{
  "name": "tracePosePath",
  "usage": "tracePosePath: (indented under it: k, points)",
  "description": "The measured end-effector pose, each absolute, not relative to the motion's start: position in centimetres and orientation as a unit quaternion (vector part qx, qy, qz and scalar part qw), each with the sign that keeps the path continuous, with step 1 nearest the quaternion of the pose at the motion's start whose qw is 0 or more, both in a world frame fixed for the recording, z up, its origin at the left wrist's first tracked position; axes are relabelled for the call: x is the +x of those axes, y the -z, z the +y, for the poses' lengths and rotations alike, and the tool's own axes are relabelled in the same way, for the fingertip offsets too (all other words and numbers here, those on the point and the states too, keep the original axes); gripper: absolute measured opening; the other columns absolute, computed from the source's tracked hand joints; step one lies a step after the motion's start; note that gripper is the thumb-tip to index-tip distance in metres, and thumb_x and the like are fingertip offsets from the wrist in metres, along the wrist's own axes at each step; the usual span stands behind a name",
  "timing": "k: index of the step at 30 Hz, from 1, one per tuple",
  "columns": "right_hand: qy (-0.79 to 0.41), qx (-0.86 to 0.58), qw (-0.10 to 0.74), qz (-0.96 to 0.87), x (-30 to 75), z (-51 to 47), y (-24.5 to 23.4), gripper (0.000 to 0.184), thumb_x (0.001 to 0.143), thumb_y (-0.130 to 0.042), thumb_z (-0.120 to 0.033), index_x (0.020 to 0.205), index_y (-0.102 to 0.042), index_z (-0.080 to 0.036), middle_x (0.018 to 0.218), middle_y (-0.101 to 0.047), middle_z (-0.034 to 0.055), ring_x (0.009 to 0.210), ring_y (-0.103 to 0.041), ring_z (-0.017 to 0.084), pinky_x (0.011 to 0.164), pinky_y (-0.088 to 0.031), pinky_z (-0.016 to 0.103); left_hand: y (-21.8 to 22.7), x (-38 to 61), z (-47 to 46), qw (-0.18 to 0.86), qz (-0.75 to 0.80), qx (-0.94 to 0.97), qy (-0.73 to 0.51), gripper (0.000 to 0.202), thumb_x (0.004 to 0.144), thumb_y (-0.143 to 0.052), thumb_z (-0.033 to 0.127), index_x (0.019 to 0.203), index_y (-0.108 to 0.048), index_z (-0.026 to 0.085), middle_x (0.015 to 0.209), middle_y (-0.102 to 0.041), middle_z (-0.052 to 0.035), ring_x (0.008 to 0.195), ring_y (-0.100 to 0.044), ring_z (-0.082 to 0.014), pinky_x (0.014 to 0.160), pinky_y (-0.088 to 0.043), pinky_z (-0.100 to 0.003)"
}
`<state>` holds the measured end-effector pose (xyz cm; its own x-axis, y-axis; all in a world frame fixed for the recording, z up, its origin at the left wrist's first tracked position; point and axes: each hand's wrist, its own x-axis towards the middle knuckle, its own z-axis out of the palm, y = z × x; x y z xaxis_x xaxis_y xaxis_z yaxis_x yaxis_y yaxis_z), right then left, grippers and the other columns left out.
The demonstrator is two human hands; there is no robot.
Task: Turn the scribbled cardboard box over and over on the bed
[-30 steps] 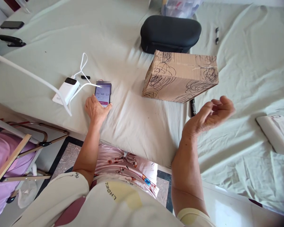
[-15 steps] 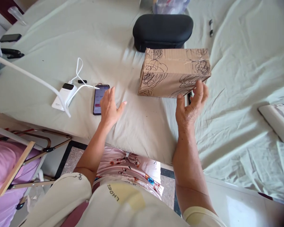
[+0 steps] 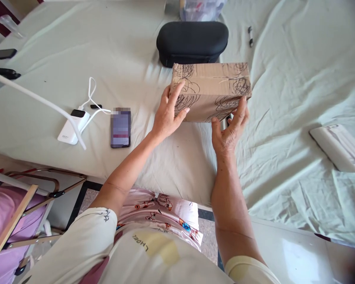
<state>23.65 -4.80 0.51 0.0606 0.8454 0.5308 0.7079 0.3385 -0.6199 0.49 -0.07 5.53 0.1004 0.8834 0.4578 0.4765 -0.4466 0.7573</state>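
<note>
A cardboard box (image 3: 208, 107) with black scribbled loops on its faces lies on the cloth-covered table in front of me. My left hand (image 3: 168, 114) is at its left end, with the fingers along the side and the thumb against the front face. My right hand (image 3: 229, 128) is curved around the lower right corner, its thumb low at the front and its fingertips at the right edge. A small dark object (image 3: 229, 119) shows partly between the right thumb and fingers, under the box edge; its kind is hidden.
Behind the box lies a black zip case (image 3: 192, 43), with a clear plastic container (image 3: 202, 10) beyond. At left are a phone (image 3: 120, 130) and a white power bank (image 3: 72, 128) with a cable. A pen (image 3: 250, 36) and a white packet (image 3: 339, 148) lie at right.
My left hand has moved right from above the phone to the box's left end. My right hand has stayed at the lower right corner. The view has shifted slightly.
</note>
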Motion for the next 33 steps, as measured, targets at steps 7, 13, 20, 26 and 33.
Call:
tracePosePath:
  k: [7, 13, 20, 26, 33]
  points:
    - [-0.001, -0.566, 0.542, -0.621, 22.7, -5.2, -0.8, 0.075, 0.098, -0.059, -0.056, 0.164, -0.035, -0.031, 0.143, -0.054, 0.015, 0.118, -0.061, 0.027, 0.096, -0.06, 0.048, -3.0, -0.7, -0.2, 0.105, 0.44, 0.721, -0.524, 0.063, 0.103, -0.039, 0.072, 0.152, -0.047, 0.032, 0.16, -0.053, -0.0094, 0.154, -0.049, -0.026, 0.133, -0.037, -0.046]
    - [-0.103, -0.478, 0.633, -0.6, 20.3, -5.5, 0.3, 0.057, 0.098, -0.064, -0.051, 0.151, -0.046, -0.039, 0.139, -0.06, 0.0082, 0.098, -0.071, 0.017, 0.071, -0.059, 0.029, -3.5, -2.3, -0.3, 0.018, 0.411, 0.665, -0.623, 0.067, 0.103, -0.049, 0.064, 0.16, -0.029, 0.034, 0.16, -0.053, -0.0091, 0.158, -0.045, -0.0266, 0.136, -0.032, -0.046]
    - [-0.195, -0.507, 0.659, -0.52, 19.1, -5.2, 0.9, 0.058, 0.094, -0.069, -0.056, 0.14, -0.043, -0.033, 0.114, -0.071, 0.0038, 0.086, -0.073, 0.015, 0.061, -0.053, 0.024, -5.3, -3.2, -1.3, 0.055, 0.417, 0.669, -0.613, 0.054, 0.1, -0.052, 0.069, 0.136, -0.06, 0.03, 0.149, -0.061, -0.0087, 0.16, -0.041, -0.032, 0.139, -0.025, -0.054]
    - [-0.179, -0.581, 0.61, -0.509, 19.1, -5.6, 0.8, 0.044, 0.091, -0.066, -0.042, 0.128, -0.047, -0.027, 0.109, -0.074, 0.0057, 0.077, -0.07, 0.014, 0.061, -0.053, 0.027, -5.5, -2.9, -1.4, 0.142, 0.438, 0.607, -0.648, 0.069, 0.095, -0.059, 0.074, 0.149, -0.045, 0.035, 0.162, -0.046, -0.0085, 0.16, -0.037, -0.0326, 0.128, -0.043, -0.055]
    - [-0.101, -0.643, 0.537, -0.537, 19.5, -6.1, 0.4, 0.046, 0.086, -0.062, -0.034, 0.131, -0.055, -0.025, 0.127, -0.07, 0.0107, 0.093, -0.069, 0.019, 0.07, -0.057, 0.034, -4.4, -1.5, -1.1, 0.199, 0.392, 0.555, -0.707, 0.081, 0.094, -0.059, 0.077, 0.157, -0.024, 0.04, 0.16, -0.044, -0.0127, 0.144, -0.054, -0.0267, 0.105, -0.061, -0.041]
